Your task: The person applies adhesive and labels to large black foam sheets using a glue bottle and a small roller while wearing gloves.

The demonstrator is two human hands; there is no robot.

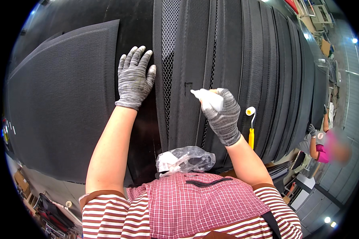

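Note:
My right hand (226, 117), in a grey striped knit glove, grips a white squeeze bottle (211, 99) with a narrow nozzle. The nozzle tip points left, close to a thin dark wet-looking mark (188, 85) on a black textured strip (189, 123). My left hand (135, 75), gloved alike, lies flat with fingers spread on a smooth black surface, next to the edge of a large black textured sheet (68, 95). Between my hands, a band of open mesh (168, 71) runs lengthwise beside the strip.
A small paint roller (251, 137) with a yellow handle lies right of my right hand. A clear plastic bag (187, 159) with something white inside sits against my apron. More black strips (263, 79) overlap toward the right. Another person (325, 145) in pink stands at the far right edge.

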